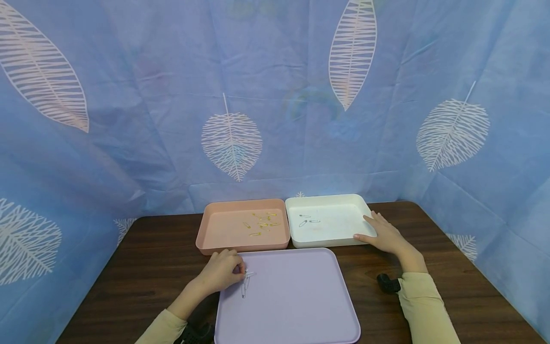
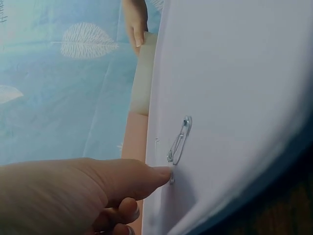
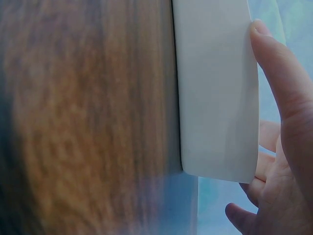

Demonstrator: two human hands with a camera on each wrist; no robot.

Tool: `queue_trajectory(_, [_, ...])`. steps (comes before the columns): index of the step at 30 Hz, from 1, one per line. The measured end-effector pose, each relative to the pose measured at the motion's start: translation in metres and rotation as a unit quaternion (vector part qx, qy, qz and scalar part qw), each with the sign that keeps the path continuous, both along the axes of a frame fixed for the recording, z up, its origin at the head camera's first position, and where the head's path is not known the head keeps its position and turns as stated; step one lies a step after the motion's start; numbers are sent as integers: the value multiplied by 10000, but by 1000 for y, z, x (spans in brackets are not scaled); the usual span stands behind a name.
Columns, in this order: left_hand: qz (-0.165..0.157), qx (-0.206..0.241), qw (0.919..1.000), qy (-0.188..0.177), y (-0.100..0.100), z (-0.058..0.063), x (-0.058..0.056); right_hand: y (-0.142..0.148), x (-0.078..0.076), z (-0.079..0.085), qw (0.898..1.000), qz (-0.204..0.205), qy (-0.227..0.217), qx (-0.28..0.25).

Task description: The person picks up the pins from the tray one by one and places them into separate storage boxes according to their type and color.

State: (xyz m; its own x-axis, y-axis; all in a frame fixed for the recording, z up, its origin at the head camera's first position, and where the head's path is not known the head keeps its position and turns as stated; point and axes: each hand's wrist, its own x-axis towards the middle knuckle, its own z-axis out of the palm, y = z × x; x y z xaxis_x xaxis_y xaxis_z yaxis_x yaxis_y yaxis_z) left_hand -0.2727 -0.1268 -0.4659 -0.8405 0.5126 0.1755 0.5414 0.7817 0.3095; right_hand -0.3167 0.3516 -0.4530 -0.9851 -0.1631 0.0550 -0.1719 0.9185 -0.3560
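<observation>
My left hand (image 1: 221, 271) is over the left part of a lilac tray (image 1: 296, 296), thumb and fingertips pinching a silver safety pin at its upper left. Only a bit of metal shows by the thumb tip in the left wrist view; the index finger is hidden behind the thumb. Right beside it, another silver safety pin (image 2: 180, 141) lies on the tray. My right hand (image 1: 385, 234) rests at the right front corner of a white tray (image 3: 217, 98), fingers spread and thumb on the rim. Several silver safety pins (image 1: 303, 223) lie inside that tray.
A pink tray (image 1: 219, 229) with several gold safety pins (image 1: 255, 234) stands left of the white one, behind the lilac tray. All three trays are on a dark wooden table (image 1: 142, 272). A blue leaf-patterned cloth (image 1: 275, 143) hangs behind and at both sides.
</observation>
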Motion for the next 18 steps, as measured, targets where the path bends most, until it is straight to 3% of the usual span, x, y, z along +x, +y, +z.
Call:
queue_trajectory(6, [-108, -119, 9999, -2, 1, 4, -1, -1, 1, 1, 10000, -1, -10, -40])
queue_trajectory(11, [-172, -215, 9994, 228, 7, 7, -6, -1, 3, 2, 10000, -4, -4, -76])
queue_trajectory(18, [-268, -143, 9992, 253, 18, 15, -12, -2, 2, 3, 10000, -8, -10, -36])
